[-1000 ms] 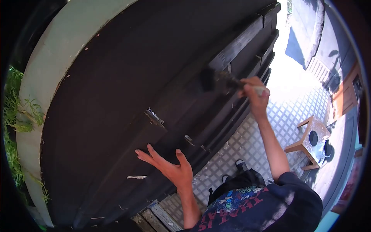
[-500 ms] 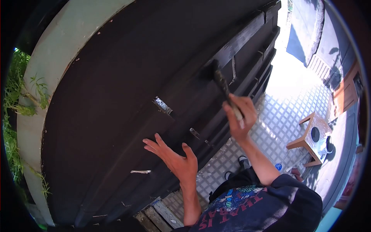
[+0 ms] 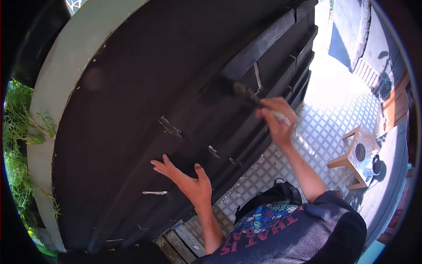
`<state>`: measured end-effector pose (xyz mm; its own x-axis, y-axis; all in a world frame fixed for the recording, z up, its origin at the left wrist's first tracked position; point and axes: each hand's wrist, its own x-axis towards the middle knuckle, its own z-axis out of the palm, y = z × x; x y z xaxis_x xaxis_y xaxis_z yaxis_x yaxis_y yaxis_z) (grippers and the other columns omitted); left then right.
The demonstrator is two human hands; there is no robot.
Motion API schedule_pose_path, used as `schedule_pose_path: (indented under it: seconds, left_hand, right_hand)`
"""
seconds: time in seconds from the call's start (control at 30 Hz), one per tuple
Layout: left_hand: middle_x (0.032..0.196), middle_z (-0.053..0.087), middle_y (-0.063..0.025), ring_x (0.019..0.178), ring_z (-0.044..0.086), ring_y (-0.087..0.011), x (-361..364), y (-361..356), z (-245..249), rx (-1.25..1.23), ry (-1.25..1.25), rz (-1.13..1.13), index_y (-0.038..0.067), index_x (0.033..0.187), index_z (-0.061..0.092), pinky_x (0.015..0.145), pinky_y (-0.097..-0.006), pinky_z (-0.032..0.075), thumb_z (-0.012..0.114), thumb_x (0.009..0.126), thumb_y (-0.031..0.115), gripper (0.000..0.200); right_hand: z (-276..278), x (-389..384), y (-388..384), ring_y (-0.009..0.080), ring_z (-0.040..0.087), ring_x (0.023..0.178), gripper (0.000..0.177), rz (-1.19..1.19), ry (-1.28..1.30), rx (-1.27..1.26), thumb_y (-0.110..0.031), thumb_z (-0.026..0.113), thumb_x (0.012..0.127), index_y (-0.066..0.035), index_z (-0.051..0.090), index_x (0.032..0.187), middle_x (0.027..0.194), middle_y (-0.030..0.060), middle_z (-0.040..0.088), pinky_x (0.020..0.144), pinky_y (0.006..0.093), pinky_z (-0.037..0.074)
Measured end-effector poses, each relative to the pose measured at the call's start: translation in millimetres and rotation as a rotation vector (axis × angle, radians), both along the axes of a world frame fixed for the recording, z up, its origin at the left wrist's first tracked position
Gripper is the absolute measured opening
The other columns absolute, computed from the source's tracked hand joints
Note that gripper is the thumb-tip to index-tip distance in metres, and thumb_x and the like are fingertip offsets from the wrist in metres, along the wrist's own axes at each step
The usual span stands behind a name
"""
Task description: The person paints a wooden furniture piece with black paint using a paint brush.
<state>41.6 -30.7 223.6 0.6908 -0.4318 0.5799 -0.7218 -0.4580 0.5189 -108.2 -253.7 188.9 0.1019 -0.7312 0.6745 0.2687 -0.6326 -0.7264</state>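
My right hand [image 3: 278, 118] grips a paintbrush [image 3: 246, 92] by its pale handle. Its dark bristles meet a large panel of dark-painted boards [image 3: 110, 132], at the lower left end of a greyer, streaky raised board [image 3: 266, 42]. The bristle tip blends into the dark surface. My left hand [image 3: 190, 182] rests against the same panel, lower and to the left, fingers spread and holding nothing. Just above that hand is a narrow metallic-looking slot [image 3: 170, 127]. A pale bare strip [image 3: 154, 192] shows to its left.
On the right, a small tan table [image 3: 343, 163] carries a dark round item [image 3: 360, 152] and a pot with a dark inside [image 3: 376, 165]. Patterned tiles [image 3: 321, 123] cover the floor. A pale curved border [image 3: 39, 154] and green plants [image 3: 17, 119] lie left. Weathered planks [image 3: 178, 242] sit below.
The brush has moved down and left along the grey board, and its handle lies flatter. My left hand keeps its place on the panel while the camera view has shifted slightly.
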Motion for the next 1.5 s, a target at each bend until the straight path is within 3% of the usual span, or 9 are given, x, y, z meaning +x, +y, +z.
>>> schedule_pose_path:
  seconds: [0.2, 0.3, 0.57, 0.67, 0.73, 0.9, 1.0, 1.3, 1.5]
  left_hand:
    - [0.169, -0.001, -0.0200, 0.154, -0.002, -0.0449, -6.1, -9.9, -0.9, -0.012, -0.037, 0.042, 0.008, 0.160, 0.018, 0.124, -0.0557, 0.010, 0.064, 0.081, 0.003, 0.092]
    - [0.169, 0.000, -0.0197, 0.155, -0.001, -0.0438, -7.3, -13.3, -1.9, -0.026, -0.059, 0.048, 0.007, 0.160, 0.016, 0.124, -0.0547, 0.010, 0.064, 0.079, 0.000, 0.094]
    - [0.169, 0.002, -0.0183, 0.156, 0.002, -0.0400, -7.6, -13.8, -0.3, 0.016, -0.072, 0.088, 0.007, 0.160, 0.017, 0.124, -0.0505, 0.012, 0.063, 0.077, -0.003, 0.096]
    - [0.169, 0.002, -0.0188, 0.155, 0.001, -0.0402, -7.2, -11.8, -0.6, -0.002, -0.046, 0.084, 0.009, 0.160, 0.019, 0.124, -0.0510, 0.012, 0.063, 0.078, -0.003, 0.094]
    - [0.169, 0.002, -0.0189, 0.155, 0.001, -0.0404, -8.7, -13.8, 1.3, -0.012, -0.032, 0.092, 0.009, 0.160, 0.019, 0.124, -0.0510, 0.013, 0.063, 0.078, -0.003, 0.094]
    - [0.167, 0.002, -0.0263, 0.153, 0.002, -0.0491, -3.4, -12.8, -1.0, -0.021, -0.052, 0.057, 0.007, 0.160, 0.018, 0.122, -0.0589, 0.014, 0.062, 0.084, 0.014, 0.088]
    - [0.167, 0.002, -0.0270, 0.153, 0.000, -0.0499, -2.4, -11.0, -2.5, -0.024, -0.043, 0.045, 0.005, 0.160, 0.017, 0.122, -0.0592, 0.013, 0.062, 0.084, 0.013, 0.089]
    - [0.168, 0.004, -0.0232, 0.155, 0.000, -0.0441, -6.9, -12.2, 3.4, -0.028, -0.019, 0.073, 0.007, 0.159, 0.020, 0.124, -0.0529, 0.010, 0.062, 0.076, -0.003, 0.094]
    - [0.168, 0.004, -0.0238, 0.154, 0.001, -0.0454, -5.6, -12.1, 0.2, -0.039, -0.027, 0.061, 0.007, 0.159, 0.020, 0.124, -0.0537, 0.011, 0.060, 0.076, -0.005, 0.093]
  right_hand:
    - [-5.3, -8.9, -49.3, 0.0174, 0.072, 0.081, 0.019, -0.291, -0.326, 0.146, -0.005, 0.072, 0.091, 0.008, 0.072, 0.104, 0.097, 0.0142, 0.068, 0.068, 0.0259, 0.056]
    - [-8.6, -10.5, -36.2, 0.0226, 0.072, 0.078, 0.019, -0.424, 0.089, -0.200, -0.002, 0.076, 0.084, 0.004, 0.074, 0.101, 0.094, 0.0171, 0.072, 0.068, 0.0309, 0.057]
    - [-6.5, 3.1, 46.5, 0.0275, 0.072, 0.080, 0.024, 0.384, -0.054, -0.106, -0.002, 0.080, 0.078, 0.002, 0.076, 0.101, 0.093, 0.0142, 0.074, 0.069, 0.0343, 0.058]
    - [-10.4, -4.1, -5.2, 0.0277, 0.072, 0.081, 0.020, 0.007, 0.069, -0.328, -0.008, 0.078, 0.082, 0.003, 0.075, 0.100, 0.088, 0.0119, 0.074, 0.069, 0.0376, 0.057]
    - [-18.3, -8.7, -39.0, 0.0267, 0.071, 0.081, 0.020, -0.083, -0.002, 0.107, -0.013, 0.076, 0.085, 0.003, 0.075, 0.097, 0.084, 0.0104, 0.075, 0.070, 0.0379, 0.056]
    - [13.1, -22.1, -85.9, 0.0258, 0.068, 0.079, 0.017, -0.296, -0.349, 0.239, -0.007, 0.072, 0.087, 0.004, 0.074, 0.099, 0.090, 0.0150, 0.073, 0.071, 0.0337, 0.053]
    - [19.5, -15.0, -62.4, 0.0268, 0.069, 0.078, 0.017, -0.466, 0.090, -0.209, -0.003, 0.073, 0.084, 0.004, 0.074, 0.100, 0.092, 0.0173, 0.071, 0.070, 0.0331, 0.055]
    - [66.2, 26.1, 60.9, 0.0202, 0.070, 0.067, 0.026, 0.213, 0.009, -0.337, -0.003, 0.081, 0.071, -0.001, 0.077, 0.097, 0.088, 0.0127, 0.073, 0.056, 0.0281, 0.056]
    - [73.0, 11.9, 0.4, 0.0258, 0.069, 0.072, 0.009, 0.099, -0.013, -0.353, -0.003, 0.071, 0.077, 0.002, 0.075, 0.083, 0.079, 0.0123, 0.074, 0.063, 0.0331, 0.055]
